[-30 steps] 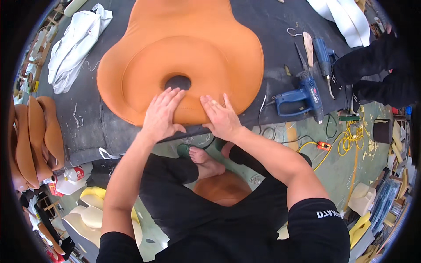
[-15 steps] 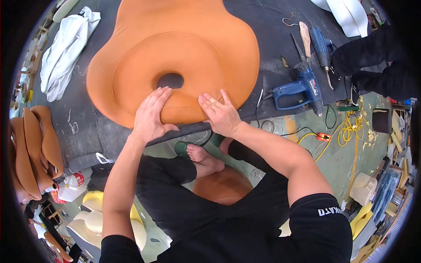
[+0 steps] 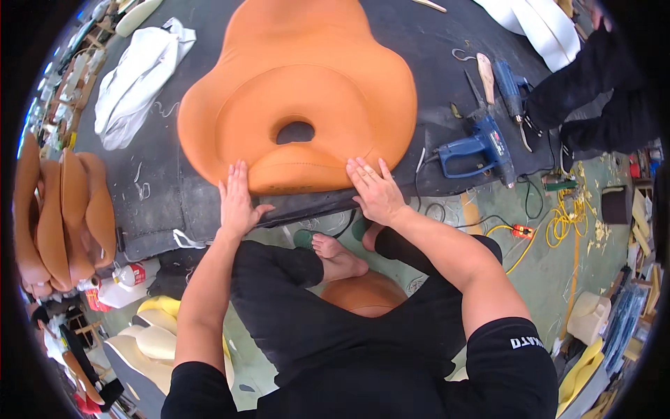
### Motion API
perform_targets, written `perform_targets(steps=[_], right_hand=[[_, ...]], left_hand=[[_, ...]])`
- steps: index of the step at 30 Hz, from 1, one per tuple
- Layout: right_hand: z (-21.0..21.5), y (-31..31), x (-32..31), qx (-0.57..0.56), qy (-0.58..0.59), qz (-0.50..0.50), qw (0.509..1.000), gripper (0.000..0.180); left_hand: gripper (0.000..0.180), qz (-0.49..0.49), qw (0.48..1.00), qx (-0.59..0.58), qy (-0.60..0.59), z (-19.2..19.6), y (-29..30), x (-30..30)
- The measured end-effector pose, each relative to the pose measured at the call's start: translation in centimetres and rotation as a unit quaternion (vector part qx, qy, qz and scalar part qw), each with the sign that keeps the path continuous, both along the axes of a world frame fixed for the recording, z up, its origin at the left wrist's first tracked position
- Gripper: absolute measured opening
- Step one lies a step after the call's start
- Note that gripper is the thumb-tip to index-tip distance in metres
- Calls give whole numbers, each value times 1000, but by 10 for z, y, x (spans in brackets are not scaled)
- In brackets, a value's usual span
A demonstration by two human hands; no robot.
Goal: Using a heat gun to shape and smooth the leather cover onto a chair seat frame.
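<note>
An orange-tan upholstered seat cushion lies on the dark work surface in front of me, with a round stitched seam and an oval hole toward its near end. My left hand rests flat on its near left edge, fingers stretched forward and thumb spread to the right. On the near right edge lies my right hand, its fingers extended over the cover and slightly apart. Between both hands the padded front rim bulges, with a stitched line across it. Neither hand grips anything.
A blue heat gun, a second heat gun and a wooden-handled tool lie to the right. White cloth is at the left, near stacked orange cushions. Another person's dark-clothed legs show at right. Yellow cable coils on the floor.
The cushion appears farther right and smaller as the view shifts. My hands have moved outward from the middle of its near rim toward the edges, and the left hand has left the hole's side.
</note>
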State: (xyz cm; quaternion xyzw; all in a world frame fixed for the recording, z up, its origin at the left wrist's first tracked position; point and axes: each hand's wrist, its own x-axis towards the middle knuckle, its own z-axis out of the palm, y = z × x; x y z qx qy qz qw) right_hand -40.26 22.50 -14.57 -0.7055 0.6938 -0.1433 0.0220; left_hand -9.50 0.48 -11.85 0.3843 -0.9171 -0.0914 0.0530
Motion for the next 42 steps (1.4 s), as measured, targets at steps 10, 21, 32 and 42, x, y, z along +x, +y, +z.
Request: perform_targets(steps=[10, 21, 32, 42], right_hand=[[14, -19, 7, 30, -37, 8, 999, 107], [8, -42, 19, 10, -58, 26, 998, 104], [-5, -25, 19, 36, 31, -61, 997, 86], [19, 20, 44, 64, 35, -93, 993, 88]], left_hand=[[143, 0, 996, 49, -76, 10, -6, 8], [137, -44, 996, 75, 0, 11, -13, -9], [139, 29, 986, 53, -158, -3, -3, 13], [139, 114, 972, 127, -162, -2, 26, 21]])
